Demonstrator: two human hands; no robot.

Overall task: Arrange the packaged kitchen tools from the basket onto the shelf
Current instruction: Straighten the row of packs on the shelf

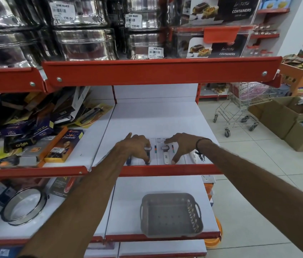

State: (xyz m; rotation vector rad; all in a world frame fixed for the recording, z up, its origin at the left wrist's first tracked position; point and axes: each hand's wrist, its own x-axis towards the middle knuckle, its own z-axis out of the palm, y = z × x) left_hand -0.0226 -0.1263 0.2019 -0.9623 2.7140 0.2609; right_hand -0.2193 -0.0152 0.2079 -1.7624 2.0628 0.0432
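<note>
Both hands rest spread on carded tools on the shelf (158, 118) — left hand (137, 144), right hand (180, 146) — squaring them into a row; basket (169, 215) below sits empty.

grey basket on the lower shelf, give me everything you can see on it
The grey basket is a shallow rectangular tray with rounded corners that looks like plastic. It has a loop handle at each short end, slotted side walls and small holes in its floor. It sits upright and looks empty on the white lower shelf, near the red front lip, slightly skewed to it. Nothing touches it but the shelf. Both hands are up on the shelf above, at the carded tools.
</note>
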